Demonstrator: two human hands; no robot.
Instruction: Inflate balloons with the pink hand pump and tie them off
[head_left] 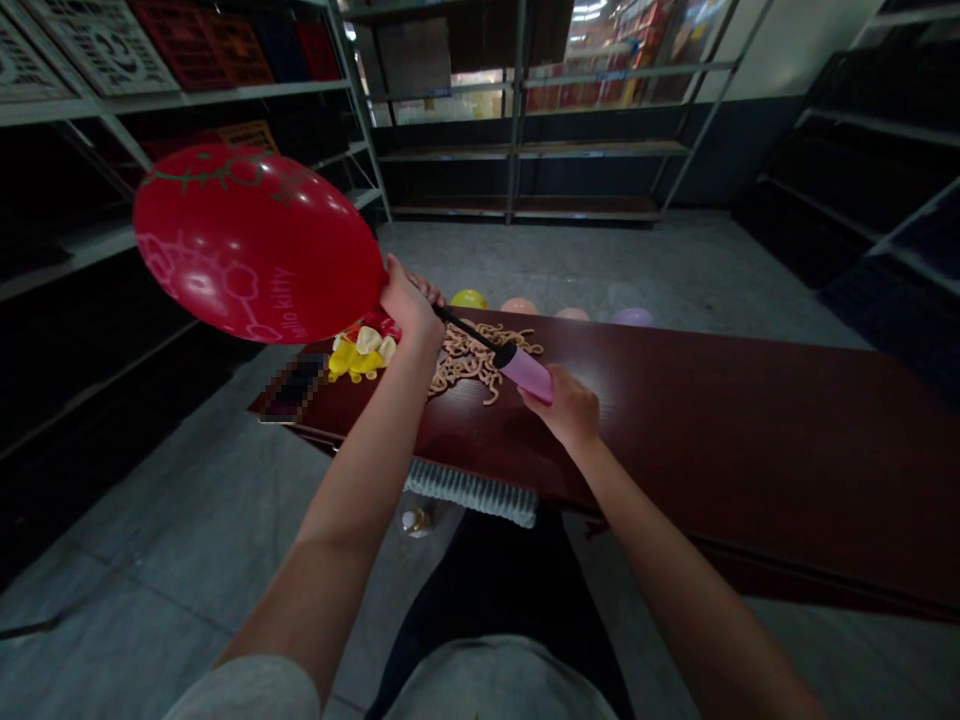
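Note:
A large inflated red balloon [262, 245] with printed "hello kitty" lettering fills the left side of the view, above the table's left end. My left hand [411, 305] is closed around its neck, by the black thin end of a hand pump; the exact join is hidden by the fingers. The pump [529, 372] has a pink barrel, and my right hand [570, 408] is wrapped around that end. Under the pump lies a heap of beige curly strands [469, 365]. Limp yellow balloons [351, 361] lie near my left forearm, with white and red ones beside them.
The dark red table [750, 420] stretches far to the right. A blurred dark flat object [296, 388] lies at its left corner. Several inflated balloons, one yellow [469, 299] and one purple [634, 317], show beyond the far edge. Metal shelves [517, 150] stand behind; a bottle [415, 521] is on the floor.

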